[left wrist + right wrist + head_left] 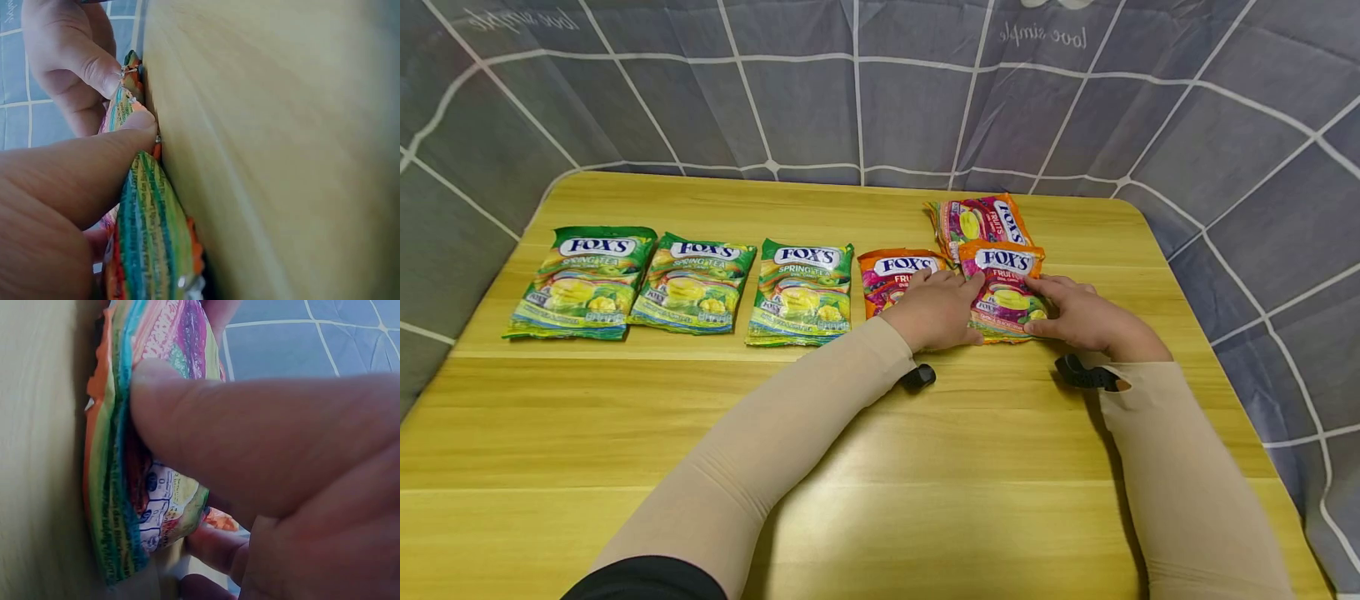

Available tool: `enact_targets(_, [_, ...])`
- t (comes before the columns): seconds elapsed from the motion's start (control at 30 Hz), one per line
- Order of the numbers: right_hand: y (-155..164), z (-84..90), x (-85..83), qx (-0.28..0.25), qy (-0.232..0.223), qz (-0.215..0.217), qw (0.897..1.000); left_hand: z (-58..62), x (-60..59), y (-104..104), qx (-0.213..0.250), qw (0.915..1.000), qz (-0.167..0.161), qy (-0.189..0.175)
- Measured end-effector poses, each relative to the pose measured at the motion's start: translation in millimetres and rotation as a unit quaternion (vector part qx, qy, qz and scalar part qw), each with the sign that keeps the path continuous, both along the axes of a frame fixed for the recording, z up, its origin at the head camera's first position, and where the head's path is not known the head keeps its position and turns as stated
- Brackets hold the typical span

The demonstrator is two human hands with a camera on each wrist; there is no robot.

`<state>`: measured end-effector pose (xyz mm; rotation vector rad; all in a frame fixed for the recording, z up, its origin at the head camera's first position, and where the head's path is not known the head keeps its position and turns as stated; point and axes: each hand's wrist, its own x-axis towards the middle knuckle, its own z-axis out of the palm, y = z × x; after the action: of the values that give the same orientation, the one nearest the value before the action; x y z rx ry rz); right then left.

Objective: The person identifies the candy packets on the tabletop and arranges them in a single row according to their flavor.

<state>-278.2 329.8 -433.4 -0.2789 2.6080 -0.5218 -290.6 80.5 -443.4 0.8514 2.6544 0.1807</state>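
Side by side lie two orange-and-purple bags of FOX'S Fruits candy, the left bag (898,266) largely covered by my left hand (936,309). That hand's fingers stretch over the left bag, and its thumb (139,125) reaches to the lower left edge of the right bag (1003,282). My right hand (1082,315) holds the right bag by its right side, thumb (164,403) against the near edge and fingers farther up. Behind it, a third Fruits bag (976,223) lies tilted, partly overlapped by the right bag.
Three green FOX'S Spring Tea bags stand in a row to the left: the far-left bag (583,283), the middle bag (694,285) and the nearest bag (801,292). They lie on a wooden table (970,483). A grey checked curtain (805,108) surrounds the table's back and sides.
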Motion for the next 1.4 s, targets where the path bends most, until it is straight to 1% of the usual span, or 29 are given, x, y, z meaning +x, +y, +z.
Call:
enact_targets(0.27, [2.1,-5.7,-1.2,-0.012,-0.001,-0.006,1.000,-4.1,-1.5,-2.3,0.007,0.9999,-0.001,0.007])
enact_targets(0.4, [1.3,-3.9,-0.6,-0.010,-0.003,-0.006,1.000,-5.2,-2.1,-1.6,0.011,0.9999,-0.004,0.009])
enact_targets(0.57, [-0.2,0.6,-0.8,-0.008,-0.006,-0.007,1.000,-3.1,-2.6,0.1,0.011,0.9999,0.000,0.004])
enact_targets(0.9, [-6.2,7.8,-5.4,0.026,-0.008,0.014,1.000,0.4,-2.2,0.5,0.003,1.0000,0.003,-0.004])
enact_targets(1.2, [-12.5,16.8,-10.3,0.044,-0.005,0.031,0.999,4.1,-2.4,1.3,0.000,1.0000,0.001,0.008])
enact_targets(1.27, [-14.4,18.0,-12.2,0.043,-0.006,0.034,0.998,4.9,-1.6,0.8,0.001,1.0000,0.000,0.009])
enact_targets(1.4, [-17.2,18.7,-17.1,0.023,-0.012,0.045,0.999,5.8,-0.7,0.8,0.001,0.9999,-0.002,0.010])
